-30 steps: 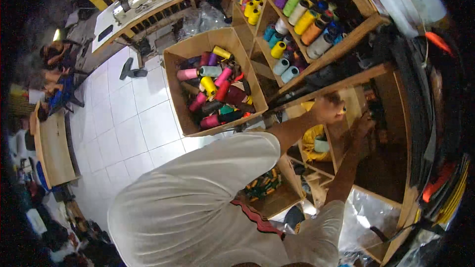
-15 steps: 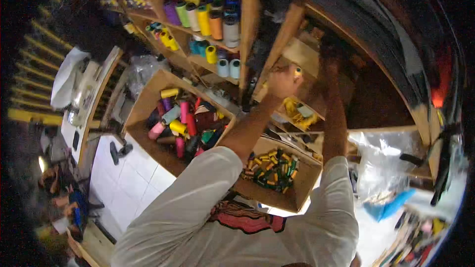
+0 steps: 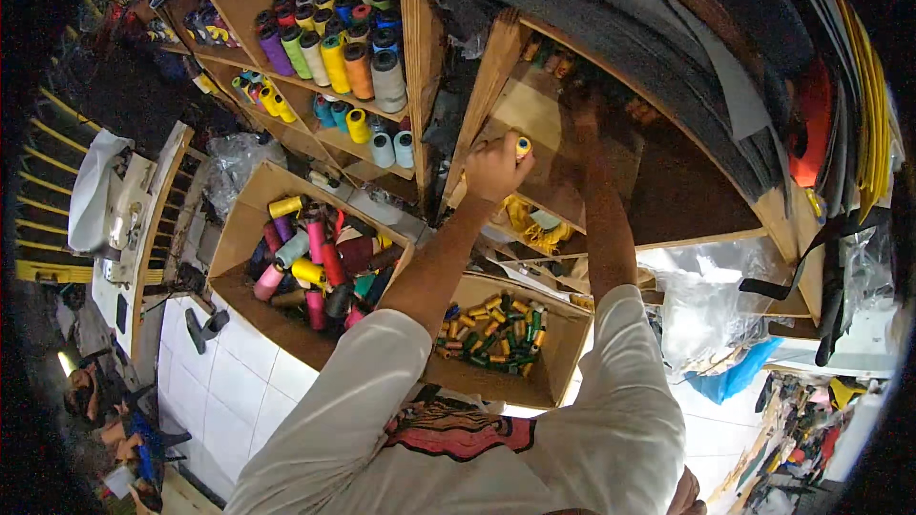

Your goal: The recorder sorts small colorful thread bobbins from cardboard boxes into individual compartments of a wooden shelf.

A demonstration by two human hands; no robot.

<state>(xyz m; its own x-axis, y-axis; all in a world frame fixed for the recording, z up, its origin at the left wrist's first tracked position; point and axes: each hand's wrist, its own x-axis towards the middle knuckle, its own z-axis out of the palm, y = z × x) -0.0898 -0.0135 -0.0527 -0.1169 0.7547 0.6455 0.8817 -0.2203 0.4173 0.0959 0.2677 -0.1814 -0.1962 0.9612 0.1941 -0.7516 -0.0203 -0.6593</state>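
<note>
My left hand [image 3: 492,170] is closed on a small yellow thread spool [image 3: 523,146], in front of the wooden shelf compartment [image 3: 534,100] at the upper centre. The spool's end sticks out past my fingers. My right hand [image 3: 590,119] reaches deep into the same compartment, close to small thread spools [image 3: 558,62] along its back. Shadow hides its fingers, so what it touches is unclear. Just under my left hand lies a yellow bundle [image 3: 534,221] in the lower opening. A cardboard box [image 3: 553,380] of small yellow and green spools sits below, between my forearms.
A larger cardboard box [image 3: 234,257] of colourful thread cones stands left. Shelves at the upper left hold upright thread cones [image 3: 334,65]. Dark folded material [image 3: 639,29] overhangs the compartment. Clear plastic [image 3: 711,291] and a blue bag [image 3: 735,372] are on the right.
The whole view has shifted, so the shelves and boxes appear further left. My left hand keeps hold of the spool; my right arm stays reached into the compartment.
</note>
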